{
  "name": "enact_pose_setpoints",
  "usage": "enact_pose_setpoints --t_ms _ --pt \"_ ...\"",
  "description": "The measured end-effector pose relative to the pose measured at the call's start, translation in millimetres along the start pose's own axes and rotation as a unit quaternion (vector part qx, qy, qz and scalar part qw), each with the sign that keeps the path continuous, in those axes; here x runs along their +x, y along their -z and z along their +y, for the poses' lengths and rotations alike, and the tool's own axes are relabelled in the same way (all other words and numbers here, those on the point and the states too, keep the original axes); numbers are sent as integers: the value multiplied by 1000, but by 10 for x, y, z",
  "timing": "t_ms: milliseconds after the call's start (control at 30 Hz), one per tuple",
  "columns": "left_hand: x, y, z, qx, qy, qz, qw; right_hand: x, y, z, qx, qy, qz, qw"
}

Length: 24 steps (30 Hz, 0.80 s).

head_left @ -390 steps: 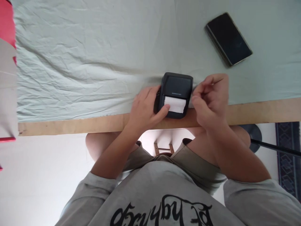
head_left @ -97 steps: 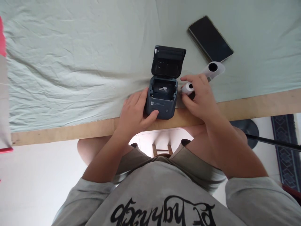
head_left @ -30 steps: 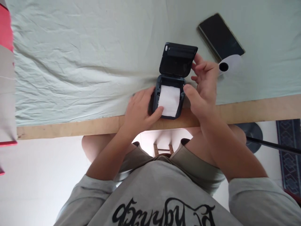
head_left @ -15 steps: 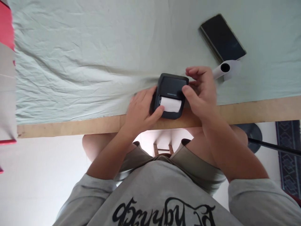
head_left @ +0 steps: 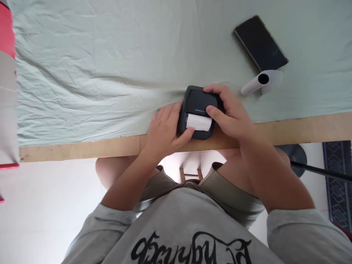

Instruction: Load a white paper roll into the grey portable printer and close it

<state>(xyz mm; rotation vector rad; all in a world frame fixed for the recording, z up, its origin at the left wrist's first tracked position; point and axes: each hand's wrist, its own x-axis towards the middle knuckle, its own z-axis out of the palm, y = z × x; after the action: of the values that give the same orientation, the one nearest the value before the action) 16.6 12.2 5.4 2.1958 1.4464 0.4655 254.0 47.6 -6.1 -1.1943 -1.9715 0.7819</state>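
A small black receipt printer sits at the table's near edge, its dark lid down and a strip of white paper showing at the slot. Along its left side lies my left hand, the thumb resting on the near part by the paper and the fingers against the side. From the right my right hand grips the printer, with thumb and forefinger on the lid. Its other fingers are partly hidden behind the casing.
Right of the printer lies a white paper roll with a loose end. Beyond it is a dark-screened phone. Pale green cloth with wrinkles covers the table, whose wooden edge is near my lap. A red and white object stands at far left.
My right hand has moved left onto the printer's lid, its fingers closing over the right side. My left hand and the printer have barely shifted.
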Motion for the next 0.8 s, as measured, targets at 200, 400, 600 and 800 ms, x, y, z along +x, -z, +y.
enact_pose_setpoints --t_ms 200,400,600,800 --pt "-12 -24 -14 11 -18 3 1000 22 17 5 4 -4 -5 1000" --pt "-13 -20 -1 20 -24 0 1000 48 -3 -8 -2 7 -7 1000" --pt "-10 -29 -11 37 0 -18 999 -23 -118 -31 -3 -29 28 999" --pt "8 -1 -4 37 9 -39 999 -179 -57 -45 -28 -19 60 998"
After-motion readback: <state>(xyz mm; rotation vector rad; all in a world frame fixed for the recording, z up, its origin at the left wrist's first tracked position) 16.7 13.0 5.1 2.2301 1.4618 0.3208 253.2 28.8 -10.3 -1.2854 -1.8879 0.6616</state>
